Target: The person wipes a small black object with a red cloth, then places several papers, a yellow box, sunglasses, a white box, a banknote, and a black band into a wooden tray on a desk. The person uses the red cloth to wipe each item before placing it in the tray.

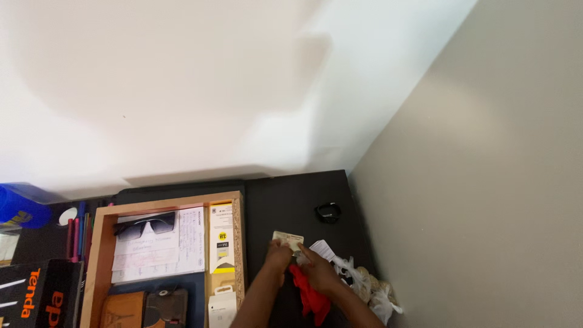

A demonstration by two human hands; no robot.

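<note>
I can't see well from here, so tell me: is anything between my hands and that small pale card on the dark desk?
Nothing visible: the left hand and right hand both already touch the pale card. The red cloth lies below them.

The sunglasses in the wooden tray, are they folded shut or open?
Cannot tell for sure. The sunglasses lie flat, lenses up, on papers in the wooden tray; their arms are not clearly visible.
</note>
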